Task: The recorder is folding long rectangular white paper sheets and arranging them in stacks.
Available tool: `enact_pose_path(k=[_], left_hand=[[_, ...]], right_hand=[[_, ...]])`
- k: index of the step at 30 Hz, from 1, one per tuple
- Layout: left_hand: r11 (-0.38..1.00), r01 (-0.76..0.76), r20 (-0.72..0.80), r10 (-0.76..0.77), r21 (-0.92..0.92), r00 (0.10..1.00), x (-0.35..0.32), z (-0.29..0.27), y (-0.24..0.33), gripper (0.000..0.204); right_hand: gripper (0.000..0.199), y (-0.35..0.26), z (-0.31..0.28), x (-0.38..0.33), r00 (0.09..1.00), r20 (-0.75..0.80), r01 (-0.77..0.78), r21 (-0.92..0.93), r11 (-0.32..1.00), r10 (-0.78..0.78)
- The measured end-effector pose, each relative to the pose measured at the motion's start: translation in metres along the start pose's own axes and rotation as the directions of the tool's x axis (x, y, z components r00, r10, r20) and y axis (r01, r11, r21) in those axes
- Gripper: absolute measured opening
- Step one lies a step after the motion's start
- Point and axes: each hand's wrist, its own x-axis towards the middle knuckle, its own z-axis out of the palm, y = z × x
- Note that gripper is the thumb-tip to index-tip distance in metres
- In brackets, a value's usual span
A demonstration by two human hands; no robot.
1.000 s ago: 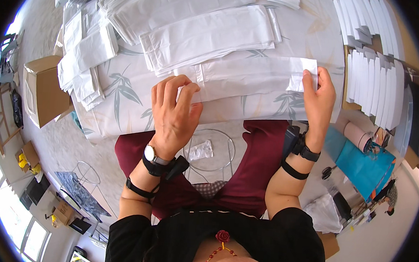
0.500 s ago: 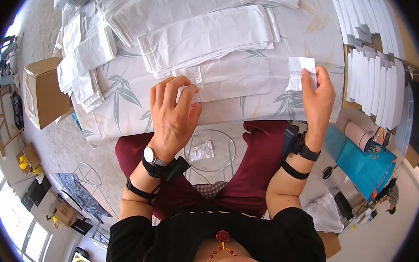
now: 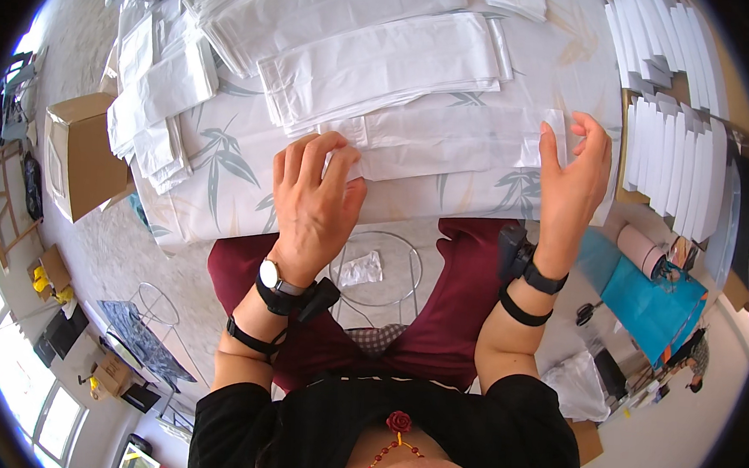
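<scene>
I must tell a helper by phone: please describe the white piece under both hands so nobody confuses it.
On the leaf-patterned tablecloth, find the table edge nearest the person. The long white folded sheet lies flat there, alone, left hand on one end, right hand on the other; its neighbours are stacked.

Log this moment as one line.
left hand: flat on white paper bag | right hand: pinching bag's right end | surface: leaf-print tablecloth

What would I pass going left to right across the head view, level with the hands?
Open cardboard box → left hand pressing flat on the folded white paper piece → right hand at its right end → row of white stacks.
</scene>
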Motion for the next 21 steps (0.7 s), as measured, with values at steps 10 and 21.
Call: enact_pose_path(k=[10, 21], left_hand=[[0.999, -0.032, -0.019, 0.033, 0.036, 0.999, 0.000, 0.004, -0.001, 0.036], [1.000, -0.011, -0.060, 0.010, -0.013, 0.998, -0.002, 0.010, -0.004, 0.041]], right_hand=[[0.032, -0.081, 0.040, -0.045, 0.875, 0.223, 0.255, 0.540, 0.802, -0.429], [0.034, -0.080, 0.052, -0.045, 0.858, 0.203, 0.309, 0.531, 0.789, -0.472]])
